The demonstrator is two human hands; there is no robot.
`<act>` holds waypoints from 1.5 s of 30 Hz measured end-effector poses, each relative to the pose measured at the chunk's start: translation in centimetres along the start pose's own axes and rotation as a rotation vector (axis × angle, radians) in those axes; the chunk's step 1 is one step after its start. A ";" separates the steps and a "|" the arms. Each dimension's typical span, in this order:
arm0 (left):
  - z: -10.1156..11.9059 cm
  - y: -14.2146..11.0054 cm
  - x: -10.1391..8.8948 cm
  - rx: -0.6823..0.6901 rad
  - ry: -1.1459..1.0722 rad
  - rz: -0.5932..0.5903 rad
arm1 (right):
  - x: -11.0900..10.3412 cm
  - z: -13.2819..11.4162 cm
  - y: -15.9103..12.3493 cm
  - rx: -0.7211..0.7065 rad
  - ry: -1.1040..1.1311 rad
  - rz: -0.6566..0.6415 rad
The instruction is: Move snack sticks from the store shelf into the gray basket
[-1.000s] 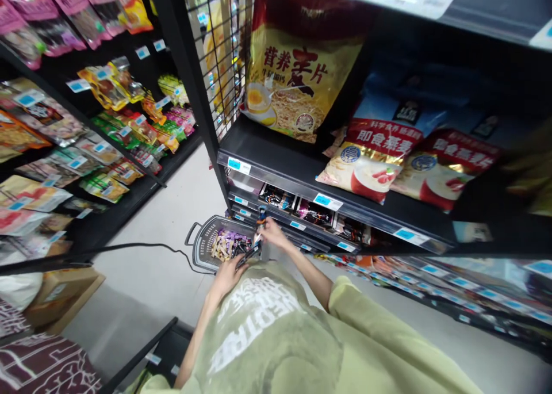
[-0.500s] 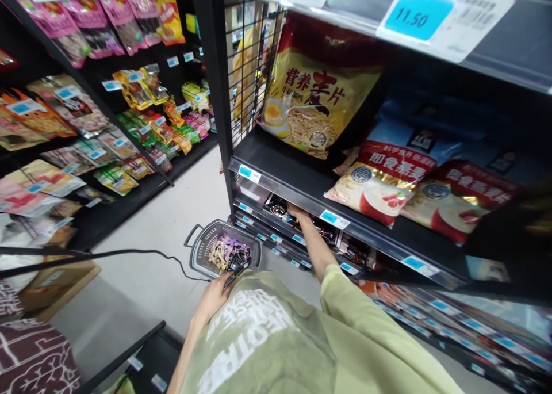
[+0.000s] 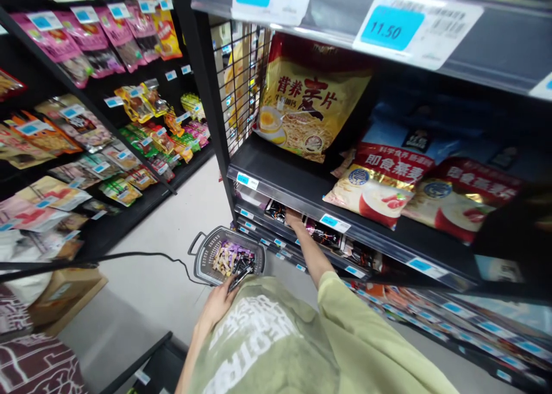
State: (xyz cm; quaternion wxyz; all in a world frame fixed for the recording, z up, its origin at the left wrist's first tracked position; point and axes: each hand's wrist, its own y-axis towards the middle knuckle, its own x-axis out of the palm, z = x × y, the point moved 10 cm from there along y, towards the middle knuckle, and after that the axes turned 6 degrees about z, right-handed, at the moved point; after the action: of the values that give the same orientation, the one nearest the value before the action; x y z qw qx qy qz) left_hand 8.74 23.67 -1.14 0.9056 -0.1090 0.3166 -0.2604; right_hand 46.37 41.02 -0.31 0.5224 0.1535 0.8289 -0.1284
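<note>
My right hand [image 3: 294, 217] reaches under the middle shelf into a lower one, among small dark packets [image 3: 324, 233]. Its fingers are mostly hidden there, so I cannot tell whether it grips one. Low by my shirt, my left hand [image 3: 221, 298] is closed around dark, shiny slim packets [image 3: 241, 276], partly covered by the hand. Just beyond it, a grey plastic basket [image 3: 207, 255] stands on the floor. Purple, cream and black small packets [image 3: 233, 256] lie inside it.
Above my right arm, the shelf [image 3: 284, 172] bears a yellow cereal bag [image 3: 310, 103] and blue-red oatmeal bags [image 3: 379, 169]. A snack rack [image 3: 103, 210] stands left across the aisle. A black cable [image 3: 142, 255] crosses above the floor; a cardboard box [image 3: 69, 290] sits lower left.
The view has tilted slightly, so the shelves and basket appear a little shifted. My right hand stays in the lower shelf. My left hand still holds the dark packets, which show more clearly.
</note>
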 end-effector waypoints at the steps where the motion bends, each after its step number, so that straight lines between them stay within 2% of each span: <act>1: 0.2 -0.1 -0.1 -0.003 -0.003 0.003 | -0.1 -0.1 -0.5 0.011 -0.007 0.002; 4: 0.5 -0.1 -0.2 -0.002 0.003 -0.005 | 0.3 -1.6 -3.7 -0.014 0.091 0.036; 6: 0.4 -0.1 -0.2 -0.006 0.015 -0.012 | 1.9 -4.1 -7.5 -0.086 0.335 -0.020; 7: 0.3 -0.1 -0.2 -0.009 0.020 -0.015 | 3.5 -5.7 -9.9 -0.111 0.496 -0.121; 8: 0.1 -0.2 -0.2 -0.011 0.025 -0.018 | 5.7 -7.3 -12.7 -0.112 0.644 -0.286; 10: -0.3 -0.4 -0.1 -0.007 0.036 -0.029 | 10.0 -10.5 -19.4 -0.085 0.844 -0.692; 11: -0.6 -0.6 0.0 0.003 0.043 -0.039 | 11.1 -11.7 -22.2 -0.068 0.912 -0.809; 12: -0.8 -0.8 0.2 0.018 0.051 -0.051 | 11.6 -12.3 -23.9 -0.039 0.966 -0.818; 14: -1.2 -1.1 0.5 0.054 0.069 -0.069 | 11.5 -12.6 -25.7 0.019 1.038 -0.745; 17: -1.4 -1.2 1.4 0.130 0.102 -0.108 | 10.1 -11.3 -26.1 0.083 1.063 -0.582; 20: -1.0 -1.1 3.0 0.248 0.132 -0.189 | 8.5 -8.0 -26.7 0.179 1.031 -0.380; 22: -0.8 -1.1 4.1 0.321 0.130 -0.244 | 7.7 -5.6 -28.1 0.227 1.008 -0.251; 25: -0.2 -1.0 4.7 0.413 0.077 -0.276 | 7.5 -3.5 -31.0 0.237 0.984 -0.164; 27: 0.5 -0.7 4.2 0.446 0.027 -0.229 | 7.6 -2.1 -32.8 0.295 0.976 -0.124; 30: 1.3 -0.2 2.6 0.416 -0.057 -0.094 | 7.7 -0.2 -34.6 0.408 0.992 -0.065; 32: 1.4 0.1 1.8 0.356 -0.121 -0.015 | 7.4 0.5 -35.1 0.427 0.995 -0.031; 36: -0.2 0.7 1.6 0.159 -0.281 0.088 | 6.7 1.4 -35.4 0.428 1.044 -0.004; 41: -1.9 0.8 3.7 0.006 -0.414 0.188 | 6.0 2.8 -36.5 0.401 1.101 -0.081; 45: -0.2 0.0 7.4 0.019 -0.433 0.187 | 4.0 6.4 -38.1 0.366 0.976 -0.096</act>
State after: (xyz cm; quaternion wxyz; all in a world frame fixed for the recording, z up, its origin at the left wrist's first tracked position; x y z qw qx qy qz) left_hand 13.57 19.68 -5.17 0.9736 -0.1236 0.1214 -0.1488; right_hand 35.25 4.03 -4.68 0.0335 0.2462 0.9459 -0.2085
